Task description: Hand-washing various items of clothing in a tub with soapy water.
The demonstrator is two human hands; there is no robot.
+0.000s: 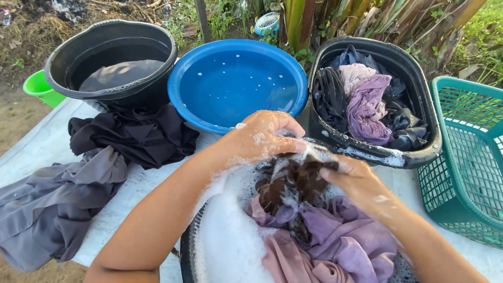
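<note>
Brown cloth [294, 181], wet and soapy, bunched up between both hands over a wash tub [189, 246] full of white foam [230, 236]. Left hand [262, 137] closed tight on the top of the brown cloth, fingers curled over it. Right hand [356, 181] pinching the other end, thumb and fingers squeezed shut on it. Purple clothes [335, 246] lying just under, in the suds. Farther back, a blue basin [238, 84] of clear water, a black tub [112, 60] with grey water, a black basket [374, 94] stuffed with wrung clothes. Green basket [466, 157] on the right side. Dark and grey clothes [99, 173] heaped on the white sheet [31, 147] at left.
</note>
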